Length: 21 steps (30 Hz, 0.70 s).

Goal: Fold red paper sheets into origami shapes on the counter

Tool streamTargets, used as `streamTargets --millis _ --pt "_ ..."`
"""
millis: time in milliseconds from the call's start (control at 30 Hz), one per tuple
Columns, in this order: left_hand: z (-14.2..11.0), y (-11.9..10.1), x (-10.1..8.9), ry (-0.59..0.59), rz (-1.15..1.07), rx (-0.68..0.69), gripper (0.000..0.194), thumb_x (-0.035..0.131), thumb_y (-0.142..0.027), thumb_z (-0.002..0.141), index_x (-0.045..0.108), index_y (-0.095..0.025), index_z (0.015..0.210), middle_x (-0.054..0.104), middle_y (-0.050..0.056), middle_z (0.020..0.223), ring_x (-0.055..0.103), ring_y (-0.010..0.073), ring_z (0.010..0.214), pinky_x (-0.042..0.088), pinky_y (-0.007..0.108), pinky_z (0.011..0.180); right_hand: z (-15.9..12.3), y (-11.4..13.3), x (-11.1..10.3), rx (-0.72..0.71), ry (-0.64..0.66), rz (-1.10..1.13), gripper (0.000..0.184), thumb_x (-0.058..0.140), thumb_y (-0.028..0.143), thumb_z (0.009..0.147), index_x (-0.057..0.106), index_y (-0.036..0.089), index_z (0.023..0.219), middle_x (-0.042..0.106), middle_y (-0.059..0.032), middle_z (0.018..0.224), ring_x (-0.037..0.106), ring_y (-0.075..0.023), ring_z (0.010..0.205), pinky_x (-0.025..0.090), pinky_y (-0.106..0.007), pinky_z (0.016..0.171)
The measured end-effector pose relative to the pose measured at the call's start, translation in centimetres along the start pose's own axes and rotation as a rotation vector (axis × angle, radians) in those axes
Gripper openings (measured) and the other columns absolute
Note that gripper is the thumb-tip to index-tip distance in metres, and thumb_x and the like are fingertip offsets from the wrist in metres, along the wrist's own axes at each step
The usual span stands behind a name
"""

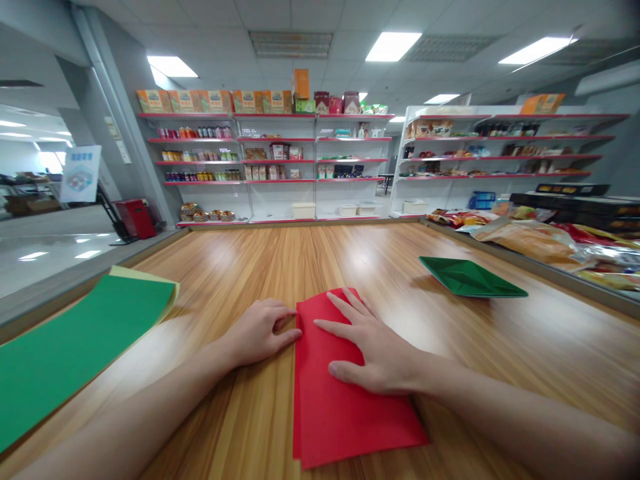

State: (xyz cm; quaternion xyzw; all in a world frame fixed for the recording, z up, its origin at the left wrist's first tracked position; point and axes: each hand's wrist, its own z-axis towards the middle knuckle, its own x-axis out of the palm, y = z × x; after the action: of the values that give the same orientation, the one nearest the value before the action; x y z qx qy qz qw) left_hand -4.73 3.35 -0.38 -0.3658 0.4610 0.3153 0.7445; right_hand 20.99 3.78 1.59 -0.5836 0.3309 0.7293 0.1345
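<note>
A sheet of red paper [360, 413], folded over into layers, lies on the wooden table before me. Its layers are slightly offset along the left and near edges. My right hand [373, 340] rests flat on its upper part, fingers spread. At the left edge of the paper, my left hand [263, 331] has its fingers curled, with thumb and index fingertips holding that edge. To the right sits a green folded paper piece [470, 277] with raised creases and upturned edges. Green paper sheets [100, 327] lie to the far left, with a pale yellow layer showing beneath.
The wooden tabletop [240, 260] has a raised grey rim. Beyond its right rim are packaged snacks [535, 240] and stacked black boxes [575, 203]. Shelves [275, 180] with goods stand behind the table. A red case [136, 219] and a sign board [81, 175] stand at left.
</note>
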Motion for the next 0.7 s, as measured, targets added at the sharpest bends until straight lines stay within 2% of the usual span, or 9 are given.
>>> streamTargets --millis 133,300,533,700 --pt "-0.1 0.2 0.0 -0.012 -0.025 -0.001 0.025 0.052 -0.031 0.087 0.068 -0.015 0.099 0.057 0.002 0.069 0.051 0.0157 0.067 0.039 0.025 0.063 -0.1 0.4 -0.2 -0.04 0.025 -0.003 0.068 0.054 0.061 0.078 0.042 0.03 0.138 0.017 -0.008 0.154 -0.001 -0.0381 0.14 0.004 -0.061 0.108" --pt "-0.1 0.5 0.3 -0.026 -0.047 0.006 0.023 0.053 -0.028 0.086 0.068 -0.015 0.097 0.058 0.002 0.069 0.051 0.0155 0.066 0.039 0.026 0.064 0.1 0.7 -0.2 -0.015 0.045 -0.018 0.067 0.053 0.059 0.079 0.042 0.029 0.138 0.024 -0.0064 0.152 0.004 -0.0374 0.14 0.004 -0.061 0.109" --pt "0.0 1.0 0.4 -0.044 -0.1 0.004 0.02 0.056 -0.029 0.084 0.067 -0.016 0.095 0.055 0.001 0.067 0.05 0.0141 0.064 0.039 0.025 0.061 0.1 0.7 0.1 0.027 0.056 -0.037 0.069 0.052 0.061 0.079 0.04 0.03 0.139 0.024 -0.0071 0.152 0.004 -0.0382 0.14 0.004 -0.062 0.108" --pt "-0.3 1.5 0.1 -0.021 -0.235 0.053 0.012 0.056 -0.021 0.083 0.066 -0.015 0.083 0.056 0.001 0.071 0.052 0.0117 0.063 0.039 0.022 0.059 0.1 0.6 0.1 0.02 0.056 -0.047 0.069 0.051 0.063 0.079 0.041 0.031 0.139 0.025 -0.0079 0.151 0.006 -0.0385 0.14 0.003 -0.063 0.108"
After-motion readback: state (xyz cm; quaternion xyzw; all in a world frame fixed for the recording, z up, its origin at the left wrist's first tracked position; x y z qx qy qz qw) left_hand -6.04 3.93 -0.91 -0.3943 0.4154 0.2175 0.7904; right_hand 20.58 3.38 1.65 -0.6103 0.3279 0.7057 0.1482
